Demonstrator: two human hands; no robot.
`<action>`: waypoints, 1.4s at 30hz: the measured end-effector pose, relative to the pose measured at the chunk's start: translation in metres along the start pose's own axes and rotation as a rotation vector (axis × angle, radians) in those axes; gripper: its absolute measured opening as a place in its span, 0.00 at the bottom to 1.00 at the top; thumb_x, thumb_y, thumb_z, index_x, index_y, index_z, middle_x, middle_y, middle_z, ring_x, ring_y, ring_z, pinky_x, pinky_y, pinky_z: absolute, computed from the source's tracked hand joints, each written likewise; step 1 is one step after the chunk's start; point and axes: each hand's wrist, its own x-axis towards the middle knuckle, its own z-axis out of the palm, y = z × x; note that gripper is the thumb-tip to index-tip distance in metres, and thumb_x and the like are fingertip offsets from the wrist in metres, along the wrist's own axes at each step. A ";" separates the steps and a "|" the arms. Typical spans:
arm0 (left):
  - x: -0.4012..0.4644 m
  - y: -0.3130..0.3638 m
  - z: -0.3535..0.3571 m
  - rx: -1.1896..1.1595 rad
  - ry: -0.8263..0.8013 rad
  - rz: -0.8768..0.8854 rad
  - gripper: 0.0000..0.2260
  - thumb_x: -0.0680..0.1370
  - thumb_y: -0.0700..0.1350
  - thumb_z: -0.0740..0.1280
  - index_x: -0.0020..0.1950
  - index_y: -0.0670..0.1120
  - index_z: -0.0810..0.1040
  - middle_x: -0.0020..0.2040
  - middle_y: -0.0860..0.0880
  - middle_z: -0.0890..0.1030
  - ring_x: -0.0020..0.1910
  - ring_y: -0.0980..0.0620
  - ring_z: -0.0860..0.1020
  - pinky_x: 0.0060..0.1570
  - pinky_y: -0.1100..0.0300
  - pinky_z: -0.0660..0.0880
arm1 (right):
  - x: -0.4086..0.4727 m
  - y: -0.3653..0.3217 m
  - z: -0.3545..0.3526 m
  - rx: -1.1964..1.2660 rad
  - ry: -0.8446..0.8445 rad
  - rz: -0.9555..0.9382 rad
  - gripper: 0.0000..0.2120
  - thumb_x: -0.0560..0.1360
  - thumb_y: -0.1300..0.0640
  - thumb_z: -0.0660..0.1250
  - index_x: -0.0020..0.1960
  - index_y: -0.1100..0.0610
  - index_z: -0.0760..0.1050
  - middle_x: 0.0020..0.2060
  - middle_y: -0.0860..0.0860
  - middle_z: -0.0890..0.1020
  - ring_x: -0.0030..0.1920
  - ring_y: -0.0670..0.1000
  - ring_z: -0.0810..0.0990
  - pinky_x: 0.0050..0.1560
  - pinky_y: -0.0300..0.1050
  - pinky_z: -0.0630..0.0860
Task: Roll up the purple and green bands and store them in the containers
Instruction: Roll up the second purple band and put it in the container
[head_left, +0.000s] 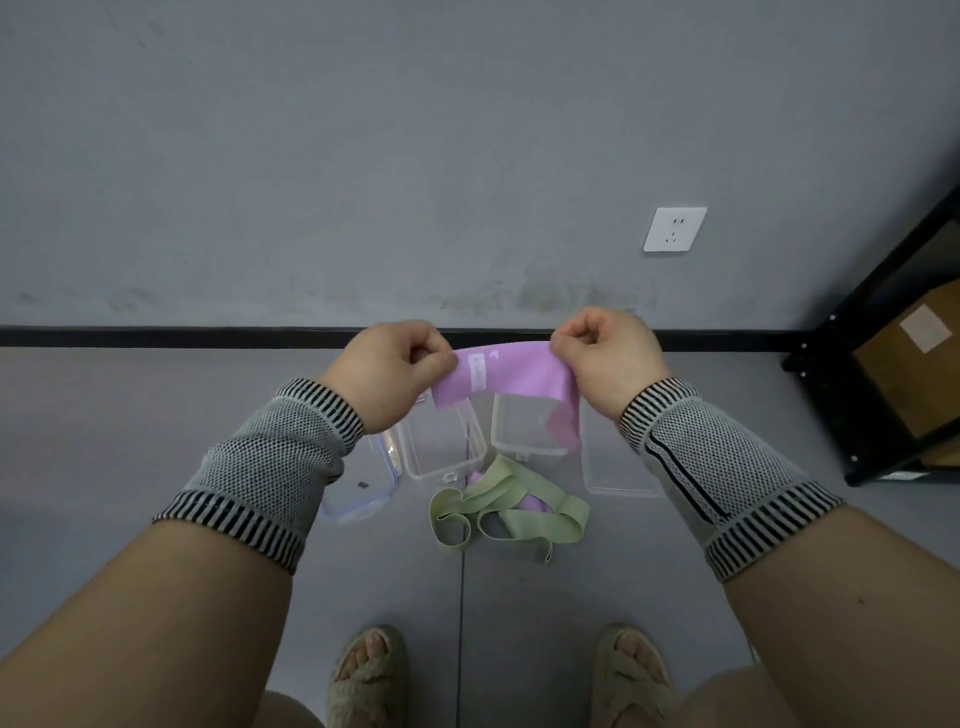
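Dim, even indoor light.
We see soft, faint shadows, no glare, slight softness overall, and wide-angle bending toward the edges.

**Hidden and cut off**

The band's (511, 374) ends vanish inside the curled fingers of the left hand (387, 371) and right hand (610, 358); its label print is too small to read. It covers the far rims of both boxes (524, 428). The left wrist hides part of a lid (363, 488). A second purple band (535, 503) lies mostly buried under the green bands (511, 501). The shelf (893, 332) and carton (919, 353) run off the right edge; sandals (366, 675) off the bottom.
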 end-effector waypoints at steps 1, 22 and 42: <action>0.001 -0.001 0.000 -0.024 0.030 -0.005 0.07 0.78 0.46 0.65 0.40 0.49 0.76 0.35 0.51 0.77 0.32 0.58 0.72 0.32 0.70 0.69 | 0.000 0.001 0.000 -0.004 0.001 0.005 0.09 0.73 0.59 0.67 0.35 0.51 0.74 0.32 0.45 0.77 0.36 0.48 0.76 0.43 0.42 0.73; 0.005 0.024 0.012 -0.640 0.111 -0.278 0.06 0.78 0.39 0.62 0.45 0.42 0.78 0.32 0.46 0.81 0.26 0.54 0.78 0.29 0.64 0.75 | -0.027 -0.029 0.024 -0.114 -0.141 -0.462 0.20 0.62 0.52 0.78 0.44 0.47 0.67 0.45 0.44 0.72 0.40 0.41 0.72 0.40 0.28 0.66; -0.002 0.030 0.005 -0.666 0.015 -0.144 0.13 0.65 0.46 0.67 0.48 0.48 0.82 0.47 0.46 0.83 0.47 0.51 0.78 0.53 0.50 0.74 | -0.019 -0.031 0.010 0.648 -0.180 0.043 0.10 0.73 0.68 0.67 0.35 0.59 0.75 0.33 0.57 0.79 0.38 0.55 0.79 0.49 0.54 0.79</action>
